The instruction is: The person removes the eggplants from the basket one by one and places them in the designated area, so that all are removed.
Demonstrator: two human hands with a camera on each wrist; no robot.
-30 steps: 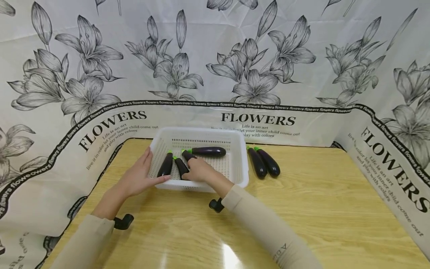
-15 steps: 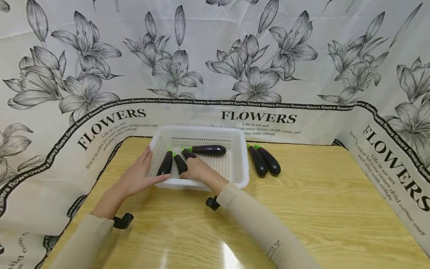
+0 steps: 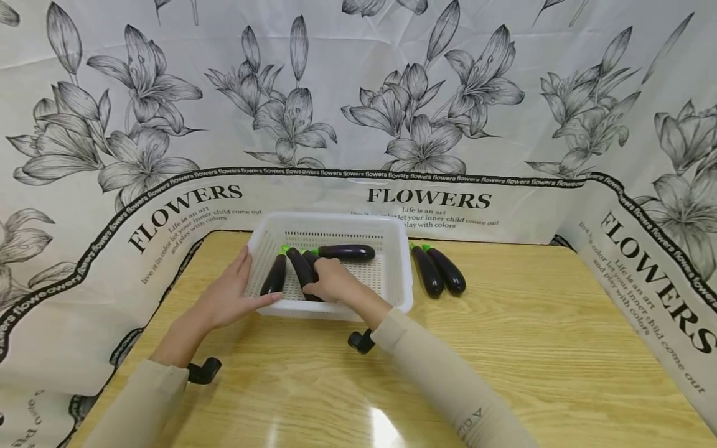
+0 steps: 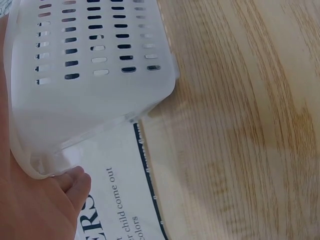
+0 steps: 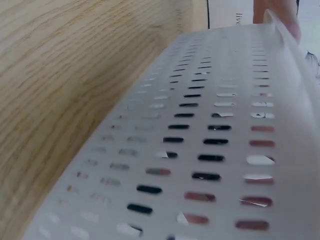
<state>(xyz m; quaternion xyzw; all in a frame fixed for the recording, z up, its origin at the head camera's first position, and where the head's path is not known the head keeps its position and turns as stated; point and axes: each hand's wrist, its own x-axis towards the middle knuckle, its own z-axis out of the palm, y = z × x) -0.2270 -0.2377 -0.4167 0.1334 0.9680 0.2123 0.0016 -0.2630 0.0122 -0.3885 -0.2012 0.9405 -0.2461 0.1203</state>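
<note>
A white slotted plastic basket [image 3: 336,309] stands at the back of the table. My left hand [image 3: 226,295] grips its front left corner, thumb along the front rim and fingers against the outer left side. Inside the basket, my right hand [image 3: 336,281] grips a dark purple eggplant [image 3: 300,266] with a green stem, its lower end partly covered by the fingers. Left of that lies another eggplant [image 3: 274,275]. A third eggplant [image 3: 347,252] lies crosswise near the back wall, and one more is mostly hidden by the right hand. The basket wall [image 5: 215,150] fills much of the right wrist view.
Two eggplants [image 3: 427,272] lie side by side on the wooden table [image 3: 532,323], just right of the basket. A white cloth [image 3: 313,193] printed with flowers and lettering hangs behind the table and along both sides.
The eggplant at my right hand has shifted up and left, and more of it shows; its stem now lies near the left eggplant's stem. My left hand keeps its hold on the basket.
</note>
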